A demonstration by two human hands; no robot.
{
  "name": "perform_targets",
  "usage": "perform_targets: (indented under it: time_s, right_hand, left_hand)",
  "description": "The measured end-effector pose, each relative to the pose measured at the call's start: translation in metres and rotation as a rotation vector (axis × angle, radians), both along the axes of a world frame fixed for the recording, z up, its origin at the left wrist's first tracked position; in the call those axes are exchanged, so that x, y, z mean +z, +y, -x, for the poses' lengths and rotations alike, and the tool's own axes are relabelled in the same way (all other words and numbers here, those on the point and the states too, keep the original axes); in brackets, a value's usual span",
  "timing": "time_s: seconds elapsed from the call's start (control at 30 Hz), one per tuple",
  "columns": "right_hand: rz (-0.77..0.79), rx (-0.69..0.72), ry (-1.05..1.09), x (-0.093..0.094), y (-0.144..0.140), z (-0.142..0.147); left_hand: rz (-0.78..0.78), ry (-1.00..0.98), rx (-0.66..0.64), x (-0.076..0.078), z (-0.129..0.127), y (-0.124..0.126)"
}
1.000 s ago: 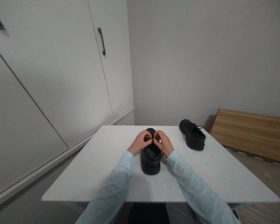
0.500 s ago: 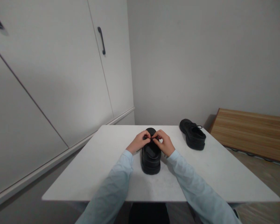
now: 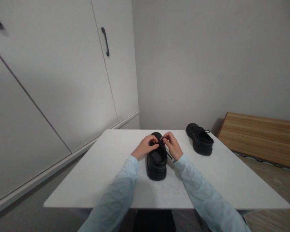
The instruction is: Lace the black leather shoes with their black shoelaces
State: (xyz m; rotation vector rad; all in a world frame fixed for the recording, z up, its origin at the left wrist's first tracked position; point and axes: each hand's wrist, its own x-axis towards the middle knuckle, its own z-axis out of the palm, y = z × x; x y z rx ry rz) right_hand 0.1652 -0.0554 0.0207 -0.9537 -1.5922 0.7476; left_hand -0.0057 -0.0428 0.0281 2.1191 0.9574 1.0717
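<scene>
A black shoe stands upright on the white table, its heel toward me and its toe pointing away. Over its throat, my left hand pinches black lace between thumb and fingers. My right hand is closed on a loop of the black shoelace, just right of the left hand. One lace end hangs down along the shoe's right side. The fingers hide the knot area and part of the tongue.
A second black shoe, its lace tied in a bow, stands at the table's back right. The white table meets white cabinets on the left. A wood-grain panel is beyond the right edge.
My right hand has moved slightly right and up, away from the left hand, drawing out a lace loop. The left hand has shifted a little to the right. The shoes stay put.
</scene>
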Motion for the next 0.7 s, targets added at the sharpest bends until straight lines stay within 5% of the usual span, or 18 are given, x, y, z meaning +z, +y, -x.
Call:
perform_targets:
  time_s: [0.4,0.7]
  right_hand:
    - [0.003,0.039,0.076,0.003,-0.001,0.000]
    - [0.000,0.068,0.109,0.006,-0.006,0.002]
  left_hand:
    - [0.180,-0.199,-0.040,0.010,0.000,-0.005]
    - [0.130,-0.277,0.030,0.003,-0.003,0.000]
